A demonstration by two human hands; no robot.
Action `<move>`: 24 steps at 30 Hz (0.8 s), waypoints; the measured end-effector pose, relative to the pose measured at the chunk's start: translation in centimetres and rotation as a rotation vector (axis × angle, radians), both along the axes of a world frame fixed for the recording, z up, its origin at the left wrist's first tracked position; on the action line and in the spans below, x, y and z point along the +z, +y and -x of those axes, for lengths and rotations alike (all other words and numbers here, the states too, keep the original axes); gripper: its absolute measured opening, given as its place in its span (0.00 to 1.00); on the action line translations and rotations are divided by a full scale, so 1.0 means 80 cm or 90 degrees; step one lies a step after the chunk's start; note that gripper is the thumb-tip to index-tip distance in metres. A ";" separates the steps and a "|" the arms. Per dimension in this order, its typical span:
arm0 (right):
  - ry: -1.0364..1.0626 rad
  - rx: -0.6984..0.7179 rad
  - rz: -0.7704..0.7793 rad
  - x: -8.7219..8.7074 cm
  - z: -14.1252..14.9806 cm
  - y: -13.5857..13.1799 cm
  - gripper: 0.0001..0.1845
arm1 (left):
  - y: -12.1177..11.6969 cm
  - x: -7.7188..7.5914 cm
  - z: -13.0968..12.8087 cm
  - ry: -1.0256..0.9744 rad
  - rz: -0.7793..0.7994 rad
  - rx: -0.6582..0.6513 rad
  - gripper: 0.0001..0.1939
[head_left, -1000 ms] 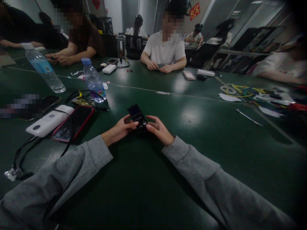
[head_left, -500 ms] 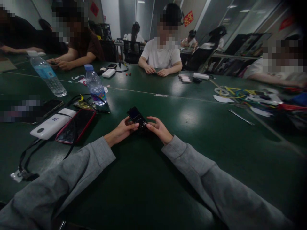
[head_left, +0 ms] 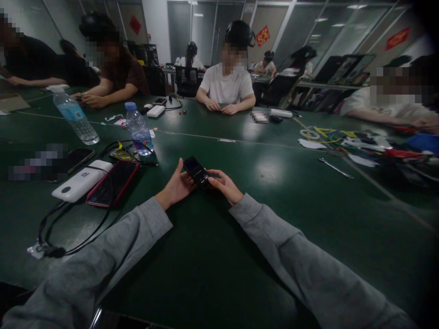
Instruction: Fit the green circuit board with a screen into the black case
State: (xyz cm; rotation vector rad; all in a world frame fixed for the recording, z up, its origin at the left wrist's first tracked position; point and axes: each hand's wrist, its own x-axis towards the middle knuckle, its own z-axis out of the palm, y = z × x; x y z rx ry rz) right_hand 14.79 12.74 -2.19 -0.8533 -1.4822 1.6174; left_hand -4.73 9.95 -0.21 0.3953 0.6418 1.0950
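A small black handheld device [head_left: 197, 172] with a dark screen at its upper end and several buttons below is held tilted just above the green table [head_left: 219, 256]. My left hand [head_left: 177, 185] supports it from the left, its fingers partly hidden behind the device and its thumb raised clear of the face. On the other side, my right hand [head_left: 224, 185] grips the lower right edge, thumb beside the buttons and fingers bent behind. Grey sleeves cover both my forearms.
Left of my hands lie a red-edged phone [head_left: 115, 183], a white power bank [head_left: 82, 180] and a black cable [head_left: 51, 251]. Two water bottles [head_left: 80, 123] [head_left: 139, 130] stand beyond. A wrench [head_left: 336, 168] and tangled cables [head_left: 343, 137] lie right. A person [head_left: 226, 84] sits opposite.
My left thumb has lifted off the device's face and now points up. The right hand keeps its grip. The whole view has shifted slightly.
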 end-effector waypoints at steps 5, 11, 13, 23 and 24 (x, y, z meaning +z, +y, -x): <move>0.012 0.002 0.008 -0.005 0.000 0.004 0.27 | 0.007 -0.004 -0.019 -0.087 -0.003 -0.022 0.42; 0.000 0.071 0.032 -0.003 -0.011 0.016 0.25 | 0.016 -0.008 -0.021 -0.181 -0.006 0.003 0.40; -0.003 0.089 0.035 -0.003 -0.014 0.019 0.24 | 0.016 -0.008 -0.021 -0.196 0.000 -0.003 0.38; -0.042 0.057 -0.111 -0.012 -0.002 0.012 0.27 | 0.021 -0.007 -0.013 -0.195 -0.007 -0.011 0.35; -0.053 0.043 -0.131 -0.013 -0.001 0.010 0.27 | 0.021 -0.007 -0.012 -0.190 -0.006 -0.009 0.34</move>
